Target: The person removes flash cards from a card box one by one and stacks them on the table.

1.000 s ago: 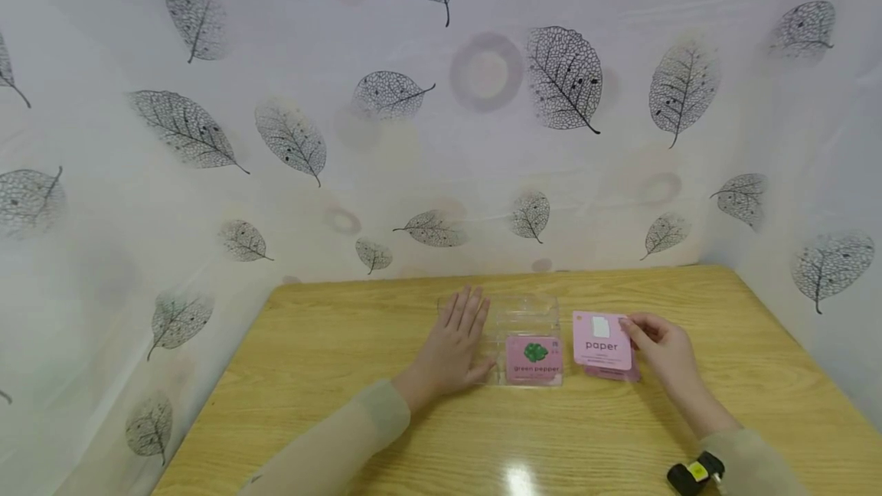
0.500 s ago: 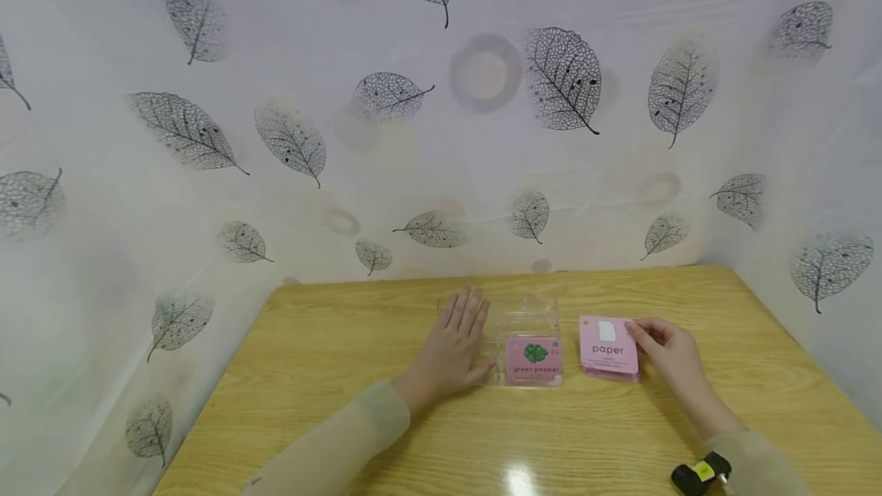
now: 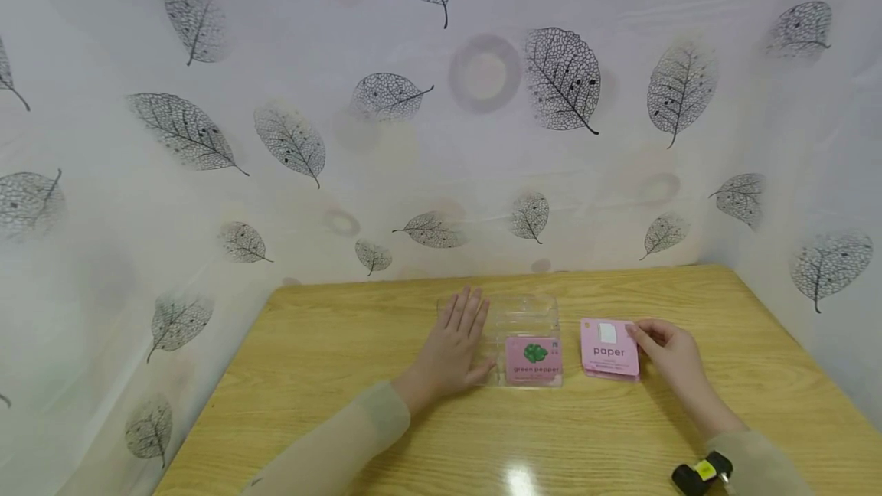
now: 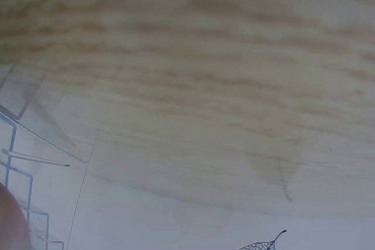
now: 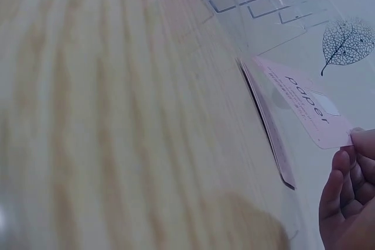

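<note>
A pink card marked "paper" (image 3: 609,354) is pinched at its upper right corner by my right hand (image 3: 667,347). Under it lies a small stack of pink cards (image 5: 270,130); the right wrist view shows the held card tilted above that stack. My left hand (image 3: 451,347) rests flat, fingers straight, across the left part of a clear plastic holder (image 3: 527,314). In the holder's front right compartment sits a pink card marked "green pepper" (image 3: 534,362). Only a bit of the left hand (image 4: 10,223) shows in the left wrist view, beside the holder's clear stepped edge.
All of this is on a wooden table (image 3: 310,350). Behind it and at both sides hangs a pale sheet (image 3: 441,167) printed with leaves. A black device with a yellow label (image 3: 701,471) is at the right wrist.
My right hand has moved slightly right and down with the "paper" card, which now lines up more closely over the cards beneath. The left hand and the holder have stayed put.
</note>
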`<state>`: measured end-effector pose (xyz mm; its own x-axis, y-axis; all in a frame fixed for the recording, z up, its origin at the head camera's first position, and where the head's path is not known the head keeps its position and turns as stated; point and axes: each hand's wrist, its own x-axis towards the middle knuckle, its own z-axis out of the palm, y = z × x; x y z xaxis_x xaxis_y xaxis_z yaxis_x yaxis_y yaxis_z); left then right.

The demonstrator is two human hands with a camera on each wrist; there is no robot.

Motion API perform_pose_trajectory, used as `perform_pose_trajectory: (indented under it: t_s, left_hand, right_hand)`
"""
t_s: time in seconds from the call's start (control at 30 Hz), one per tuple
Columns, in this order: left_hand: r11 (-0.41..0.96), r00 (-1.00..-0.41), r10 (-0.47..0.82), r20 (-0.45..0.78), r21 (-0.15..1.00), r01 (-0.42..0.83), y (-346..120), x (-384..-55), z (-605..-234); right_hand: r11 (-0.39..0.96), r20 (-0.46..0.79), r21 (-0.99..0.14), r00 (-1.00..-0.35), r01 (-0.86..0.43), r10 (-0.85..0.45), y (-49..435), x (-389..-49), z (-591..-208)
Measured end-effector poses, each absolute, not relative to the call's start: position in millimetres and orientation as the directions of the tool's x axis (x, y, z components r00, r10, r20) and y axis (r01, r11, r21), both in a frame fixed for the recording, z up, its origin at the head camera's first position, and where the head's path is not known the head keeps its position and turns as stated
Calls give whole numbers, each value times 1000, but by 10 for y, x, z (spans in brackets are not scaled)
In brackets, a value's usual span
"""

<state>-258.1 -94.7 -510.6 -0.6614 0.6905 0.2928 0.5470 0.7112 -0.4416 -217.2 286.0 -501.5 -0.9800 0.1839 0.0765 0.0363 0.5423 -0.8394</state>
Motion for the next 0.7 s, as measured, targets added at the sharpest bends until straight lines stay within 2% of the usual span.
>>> perform_pose_trajectory:
  t_s: [0.7]
  left_hand:
    - [704,-625,702,343,-470,533,-952,-2593,-5131]
  right_hand:
    - [558,25,-826,-984,78,175,2905,-2206,-5058]
